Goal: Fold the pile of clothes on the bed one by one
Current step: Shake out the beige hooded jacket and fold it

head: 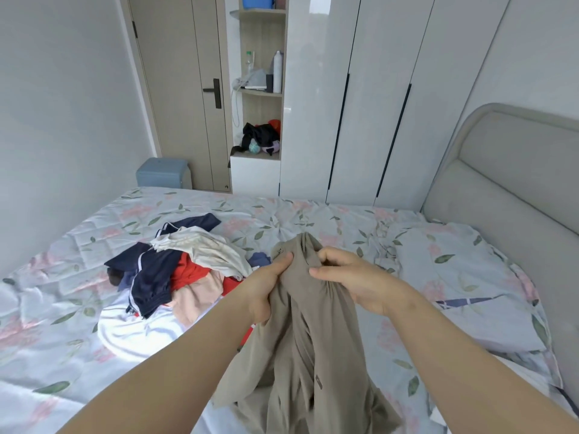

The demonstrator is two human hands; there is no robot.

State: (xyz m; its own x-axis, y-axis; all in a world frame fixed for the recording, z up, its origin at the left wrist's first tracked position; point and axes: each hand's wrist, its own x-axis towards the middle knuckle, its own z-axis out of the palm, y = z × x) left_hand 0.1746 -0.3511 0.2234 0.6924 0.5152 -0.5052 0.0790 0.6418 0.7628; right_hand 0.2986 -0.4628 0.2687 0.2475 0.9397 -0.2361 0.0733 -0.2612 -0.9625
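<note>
Both hands are on the same item. The left hand has thumb and fingers curled round a bunch of the beige shirt, and the right hand pinches the fabric just beside it, up near the top. The shirt hangs from them toward 6 o'clock, twisted and ropey. Its lower end runs out of frame, so I can't tell if it touches the sheet.

What I'd worry about, biggest first:

- The bed: the floral sheet is pretty rumpled, so a shirt laid on those wrinkles probably folds lumpy.
- The pile of clothes: it sits at about 9 o'clock from the hands, close to the left forearm. Swing the shirt out wide and it could land on the pile or drag the top pieces along.
- The pillow: at 3 o'clock, it eats flat space on that side.
- The shirt itself: both grips are close together on bunched cloth, not on the shoulders, so a shake likely leaves it twisted.
- A small button at 6 o'clock could catch in a fold and skew the front.
</note>
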